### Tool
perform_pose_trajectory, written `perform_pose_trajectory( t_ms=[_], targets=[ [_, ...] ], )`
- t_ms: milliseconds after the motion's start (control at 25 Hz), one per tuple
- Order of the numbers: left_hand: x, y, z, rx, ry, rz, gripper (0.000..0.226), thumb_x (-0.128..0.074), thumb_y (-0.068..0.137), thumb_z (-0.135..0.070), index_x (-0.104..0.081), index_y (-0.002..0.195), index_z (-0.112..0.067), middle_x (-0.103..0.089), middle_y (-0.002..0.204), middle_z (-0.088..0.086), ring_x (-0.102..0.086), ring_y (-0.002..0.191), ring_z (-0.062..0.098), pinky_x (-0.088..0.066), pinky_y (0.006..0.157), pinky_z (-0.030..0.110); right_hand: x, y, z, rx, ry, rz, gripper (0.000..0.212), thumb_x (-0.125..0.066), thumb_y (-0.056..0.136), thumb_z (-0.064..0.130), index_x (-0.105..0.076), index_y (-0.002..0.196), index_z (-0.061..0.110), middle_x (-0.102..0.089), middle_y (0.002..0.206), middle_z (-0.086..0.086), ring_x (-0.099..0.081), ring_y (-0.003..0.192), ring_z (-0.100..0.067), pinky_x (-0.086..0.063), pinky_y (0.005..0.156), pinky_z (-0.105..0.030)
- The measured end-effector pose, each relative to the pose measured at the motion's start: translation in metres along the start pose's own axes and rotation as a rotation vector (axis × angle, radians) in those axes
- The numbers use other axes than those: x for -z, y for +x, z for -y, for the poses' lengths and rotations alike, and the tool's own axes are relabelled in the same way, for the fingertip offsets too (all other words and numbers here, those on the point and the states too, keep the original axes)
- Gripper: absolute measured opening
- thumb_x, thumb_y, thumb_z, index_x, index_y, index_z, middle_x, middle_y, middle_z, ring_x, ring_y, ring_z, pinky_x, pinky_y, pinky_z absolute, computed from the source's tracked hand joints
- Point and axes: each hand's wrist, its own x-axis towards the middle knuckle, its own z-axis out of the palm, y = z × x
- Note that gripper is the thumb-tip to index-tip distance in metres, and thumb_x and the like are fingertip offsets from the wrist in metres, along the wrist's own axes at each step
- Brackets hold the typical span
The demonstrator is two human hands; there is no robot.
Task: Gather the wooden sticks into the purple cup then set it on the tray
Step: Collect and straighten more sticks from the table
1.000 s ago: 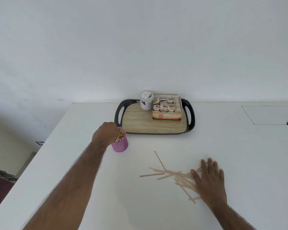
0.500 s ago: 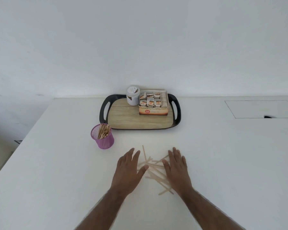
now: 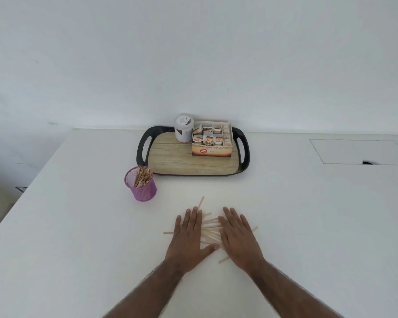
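The loose wooden sticks (image 3: 210, 228) lie in a crossed heap on the tabletop (image 3: 78, 226), close to its near edge and about midway along it. Both hands rest flat on the heap with fingers straight, gripping nothing. The left hand (image 3: 189, 237) covers the heap's left side and the right hand (image 3: 238, 239) its right, with a narrow band of sticks showing between them. A few stick ends poke out beyond the left hand and below the right palm.

The purple cup (image 3: 142, 191) stands upright farther back and to the left, well apart from the heap. It already holds a bunch of sticks and sits just off the front left corner of the tray (image 3: 170, 159). A white jar (image 3: 183, 129) and a box of tea sachets (image 3: 211, 144) sit along the tray's back edge.

Raking the hands together would likely miss the outlying sticks. Thin, flat sticks on a smooth top may fan out or slip when pinched. Pushing a bundle into the light cup could tip it.
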Motion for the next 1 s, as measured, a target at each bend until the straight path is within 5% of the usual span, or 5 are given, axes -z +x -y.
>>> perform_pose_trajectory(
  t_ms=[240, 440, 560, 720, 1000],
  targets=[
    [0.011, 0.017, 0.01, 0.035, -0.041, 0.014, 0.116, -0.024, 0.08, -0.09, 0.014, 0.161, -0.016, 0.018, 0.169, 0.002, 0.017, 0.156, 0.022, 0.009, 0.127, 0.043, 0.035, 0.059, 0.013, 0.139, -0.029, 0.216, 0.082, -0.05, 0.095, 0.008, -0.008, 0.163, 0.026, 0.006, 0.172, -0.001, 0.004, 0.158, -0.027, -0.016, 0.124, -0.046],
    [0.016, 0.015, 0.01, 0.036, -0.25, -0.098, 0.1, -0.06, 0.094, -0.057, 0.002, 0.163, -0.02, -0.02, 0.17, 0.0, -0.02, 0.156, 0.022, -0.017, 0.127, 0.039, 0.044, 0.067, 0.021, 0.282, -0.192, 0.32, 0.075, -0.058, 0.099, 0.045, -0.021, 0.16, 0.023, -0.012, 0.17, -0.002, -0.011, 0.155, -0.03, -0.033, 0.115, -0.05],
    [0.023, 0.016, 0.009, 0.071, -0.264, -0.124, 0.09, -0.061, 0.097, -0.047, -0.004, 0.164, -0.025, -0.034, 0.164, 0.001, -0.028, 0.152, 0.023, -0.024, 0.124, 0.036, 0.04, 0.042, 0.009, 0.301, -0.16, 0.2, 0.054, -0.046, 0.102, 0.022, -0.033, 0.154, 0.02, -0.023, 0.166, -0.006, -0.021, 0.151, -0.032, -0.035, 0.113, -0.049],
    [0.028, 0.012, 0.01, 0.061, -0.264, -0.142, 0.079, -0.055, 0.1, -0.049, -0.014, 0.163, -0.024, -0.026, 0.168, -0.001, -0.017, 0.155, 0.018, -0.014, 0.125, 0.033, 0.032, 0.006, -0.011, 0.195, -0.038, 0.106, 0.062, -0.041, 0.098, 0.015, -0.029, 0.158, 0.025, -0.02, 0.168, -0.005, -0.018, 0.154, -0.025, -0.021, 0.122, -0.045],
    [-0.004, -0.05, 0.044, 0.182, -0.059, -0.149, 0.088, -0.004, 0.096, -0.075, 0.01, 0.162, -0.019, 0.021, 0.169, -0.001, 0.016, 0.157, 0.019, 0.004, 0.128, 0.045, 0.024, -0.046, -0.071, -0.149, 0.023, 0.187, 0.088, -0.005, 0.093, 0.077, 0.021, 0.158, 0.025, 0.026, 0.165, 0.006, 0.025, 0.153, -0.013, 0.012, 0.125, -0.039]
  ],
)
